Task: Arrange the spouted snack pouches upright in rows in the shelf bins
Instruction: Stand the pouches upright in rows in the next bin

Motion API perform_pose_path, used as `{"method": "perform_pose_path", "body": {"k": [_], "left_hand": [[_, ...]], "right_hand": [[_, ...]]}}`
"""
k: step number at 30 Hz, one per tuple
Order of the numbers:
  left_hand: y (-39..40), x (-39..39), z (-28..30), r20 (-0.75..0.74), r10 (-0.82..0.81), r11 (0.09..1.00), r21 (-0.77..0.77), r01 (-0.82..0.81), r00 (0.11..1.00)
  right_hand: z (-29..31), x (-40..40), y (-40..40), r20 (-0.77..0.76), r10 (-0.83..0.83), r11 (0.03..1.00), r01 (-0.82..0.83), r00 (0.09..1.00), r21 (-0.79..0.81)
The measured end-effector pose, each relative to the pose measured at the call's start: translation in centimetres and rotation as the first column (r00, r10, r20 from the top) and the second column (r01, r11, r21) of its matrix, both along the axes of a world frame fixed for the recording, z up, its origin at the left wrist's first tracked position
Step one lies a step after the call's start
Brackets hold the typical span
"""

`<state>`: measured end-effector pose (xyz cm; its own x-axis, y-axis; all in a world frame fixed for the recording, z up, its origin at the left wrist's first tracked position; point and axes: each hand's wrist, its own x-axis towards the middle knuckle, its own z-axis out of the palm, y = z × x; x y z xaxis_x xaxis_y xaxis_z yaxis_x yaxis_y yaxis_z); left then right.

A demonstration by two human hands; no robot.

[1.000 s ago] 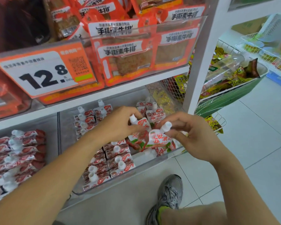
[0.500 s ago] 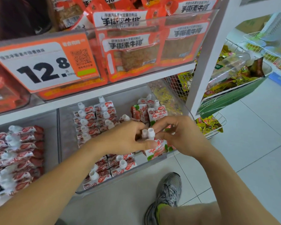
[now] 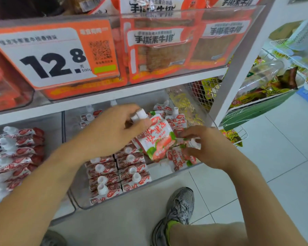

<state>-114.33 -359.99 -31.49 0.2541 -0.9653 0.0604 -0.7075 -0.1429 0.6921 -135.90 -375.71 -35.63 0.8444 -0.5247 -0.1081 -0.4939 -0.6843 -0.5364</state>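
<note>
Left hand (image 3: 114, 128) grips two spouted pouches by their white caps (image 3: 138, 115), fingers curled round the spouts. The front held pouch (image 3: 156, 139) hangs tilted, strawberry print facing me, above the clear bin (image 3: 164, 172).

Right hand (image 3: 208, 148), at 3 o'clock from that pouch, pinches the top of another pouch (image 3: 180, 158), fingertips curled on the crinkled edge near its cap. This one lies tilted against the bin's front right corner, not upright. Right fingertips sit just beside the lower right edge of the left-hand pouch; can't tell if they touch it.

Bin state: two tidy rows of pouches (image 3: 117, 172) stand caps-up in the left half, running from the front wall back under my left forearm. More standing pouches at 11 o'clock behind my left hand (image 3: 89, 117). Loose pouches (image 3: 174, 119) at 12 to 1 o'clock in the back right.

Neighbour bin at 9 o'clock is filled with stacked pouches (image 3: 16, 150), caps pointing left.

Upper shelf: price tag 12.8 (image 3: 55, 55), orange snack packs (image 3: 158, 48) behind a clear front. My shoe (image 3: 180, 210) on the tile floor at 6 o'clock.
</note>
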Motion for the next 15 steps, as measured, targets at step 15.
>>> {"method": "perform_pose_path", "body": {"k": [15], "left_hand": [[2.5,1.5,-2.0,-0.030,0.056,0.997,0.056,-0.054,0.998]], "right_hand": [[-2.0,3.6,-0.1,-0.450,0.109,0.990,-0.137,0.886,-0.029]]}}
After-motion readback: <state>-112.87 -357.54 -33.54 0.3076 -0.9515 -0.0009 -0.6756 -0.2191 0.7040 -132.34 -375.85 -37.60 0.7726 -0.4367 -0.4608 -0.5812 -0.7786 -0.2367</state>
